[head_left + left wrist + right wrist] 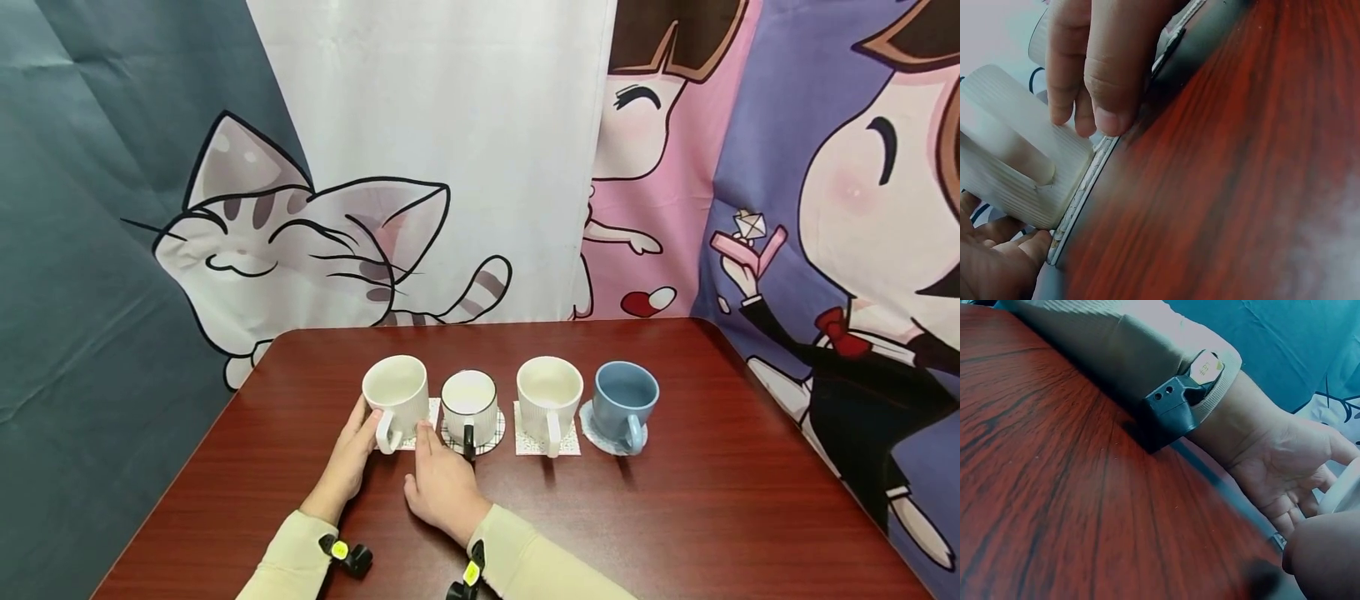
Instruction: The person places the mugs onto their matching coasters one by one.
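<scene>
A white ribbed mug stands upright on a square white patterned coaster at the left end of a row, its handle toward me. My left hand lies along the mug's left side, its fingertips low by the mug's base and the coaster edge. My right hand reaches to the right front of the same coaster, with fingers extended; in the left wrist view its thumb touches down near the coaster's edge. Part of the left hand's fingers is hidden behind the mug.
Right of the hands, a white mug with black rim and handle stands on a round checked coaster. Farther right are another white ribbed mug on a square coaster and a blue mug on a round one. All share a reddish-brown table.
</scene>
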`<action>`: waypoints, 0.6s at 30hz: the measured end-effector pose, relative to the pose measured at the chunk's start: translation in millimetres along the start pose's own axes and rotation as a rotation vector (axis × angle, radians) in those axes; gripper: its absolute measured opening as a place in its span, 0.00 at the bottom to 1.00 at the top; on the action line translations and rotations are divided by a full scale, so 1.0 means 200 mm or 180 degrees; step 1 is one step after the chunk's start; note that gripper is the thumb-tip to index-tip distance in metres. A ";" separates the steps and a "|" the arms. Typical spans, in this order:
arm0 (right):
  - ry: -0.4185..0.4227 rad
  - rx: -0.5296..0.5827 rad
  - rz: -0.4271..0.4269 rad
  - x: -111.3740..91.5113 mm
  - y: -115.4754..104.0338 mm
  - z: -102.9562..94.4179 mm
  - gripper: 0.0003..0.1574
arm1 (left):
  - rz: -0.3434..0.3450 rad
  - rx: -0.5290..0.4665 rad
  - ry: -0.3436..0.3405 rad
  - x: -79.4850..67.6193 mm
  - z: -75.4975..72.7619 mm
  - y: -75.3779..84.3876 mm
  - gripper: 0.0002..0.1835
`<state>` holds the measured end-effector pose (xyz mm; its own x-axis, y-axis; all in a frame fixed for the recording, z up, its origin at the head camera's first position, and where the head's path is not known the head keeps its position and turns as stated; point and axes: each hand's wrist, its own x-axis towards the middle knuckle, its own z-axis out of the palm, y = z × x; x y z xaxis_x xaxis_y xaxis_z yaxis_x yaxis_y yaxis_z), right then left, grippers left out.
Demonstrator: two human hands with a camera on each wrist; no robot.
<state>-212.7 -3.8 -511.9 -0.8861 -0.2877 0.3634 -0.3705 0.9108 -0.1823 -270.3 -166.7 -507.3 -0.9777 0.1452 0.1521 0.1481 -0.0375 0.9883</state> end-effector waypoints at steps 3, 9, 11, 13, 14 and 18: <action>-0.0086 0.0080 0.0048 0.00 0.00 -0.01 0.46 | -0.0007 -0.0107 -0.0030 0.01 0.00 0.02 0.31; -0.0309 0.0388 0.0124 0.03 0.00 -0.12 0.40 | -0.0378 -0.0033 -0.0051 0.06 -0.01 0.14 0.28; -0.0365 0.0551 0.0063 0.05 0.00 -0.21 0.32 | -0.0597 0.0171 -0.0099 0.08 -0.02 0.20 0.30; -0.0371 0.0793 -0.0097 0.06 0.01 -0.30 0.22 | -0.0773 0.0450 -0.0166 0.10 -0.02 0.26 0.32; -0.0369 0.0933 -0.0197 0.06 0.01 -0.34 0.17 | -0.0838 0.0621 -0.0198 0.11 -0.03 0.29 0.33; -0.0206 0.1377 -0.0524 0.08 0.07 -0.52 0.11 | -0.0779 0.1483 -0.0261 0.12 -0.02 0.40 0.38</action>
<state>-202.9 35.3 -414.8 -0.8163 -0.4484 0.3642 -0.5775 0.6483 -0.4962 -283.5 -170.5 -424.8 -0.9798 0.1720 -0.1016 -0.0142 0.4475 0.8942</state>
